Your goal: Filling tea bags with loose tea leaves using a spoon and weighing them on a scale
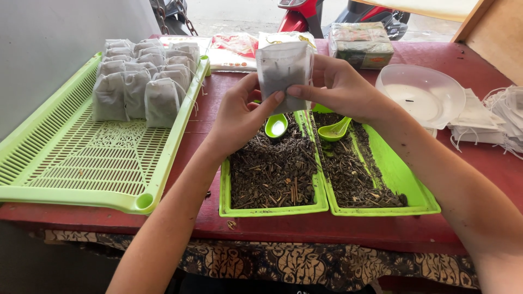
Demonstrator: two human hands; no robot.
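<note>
We are holding a white filter bag (283,68) up in the upper middle of the frame, above the two green trays. Our left hand (239,111) is pinching its lower left edge, thumb and fingertips clamped together on the paper. Our right hand (340,87) is gripping the bag's right side, fingers closed around it with the thumb pressing on the front. The bag is standing upright and looking dark inside, as if filled.

Below the hands, in the centre of the frame, the left green tray (272,209) is lying full of dark dried leaves, with a green scoop (276,126) resting at its far end. Just beside it to the right, touching along the long edge, the right green tray (403,179) is holding a thinner strip of the same leaves and a second green scoop (333,131).

On the left of the frame a large slotted green tray (81,163) is carrying a pile of filled bags (141,76) at its far end. On the right, a clear plastic bowl (419,92) is sitting beside a stack of empty bags (490,120). Everything is resting on a red table (327,228).
</note>
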